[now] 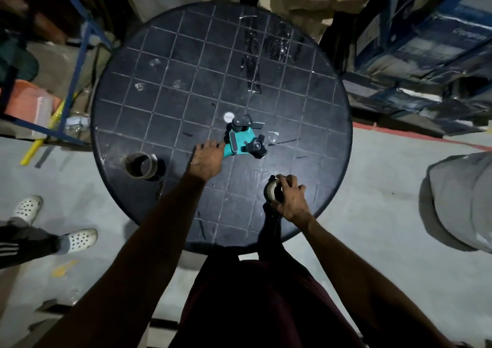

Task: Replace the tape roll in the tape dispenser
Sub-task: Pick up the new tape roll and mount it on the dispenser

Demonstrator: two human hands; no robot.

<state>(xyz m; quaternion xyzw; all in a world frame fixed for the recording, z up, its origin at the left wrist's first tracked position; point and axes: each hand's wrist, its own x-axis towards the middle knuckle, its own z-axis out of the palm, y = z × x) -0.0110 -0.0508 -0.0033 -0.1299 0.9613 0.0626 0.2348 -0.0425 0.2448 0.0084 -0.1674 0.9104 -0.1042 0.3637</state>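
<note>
I am looking down on the round black table [165,62], which is filling the middle of the view, with stacked boxes [426,33] crowding its rim from twelve to three o'clock and a blue rack [80,41] at ten, so the open room for my arms is lying on the near side, from five to seven. The teal tape dispenser [243,141] is lying flat near the table's centre, hub facing up and bare, which I judge is how it needs to sit to take a roll. My left hand [207,158] is reaching onto its handle end at the dispenser's eight o'clock, fingers touching it; I cannot tell whether they are curling round it yet. A brown roll [141,165] is sitting on its side at the table's eight o'clock, close to the rim and well apart from both hands. My right hand [291,201] is gripping a pale tape roll [273,189] at the table's five o'clock, fingers curling over it, near the edge. Someone's white clogs [80,240] are standing at eight o'clock on the floor.
</note>
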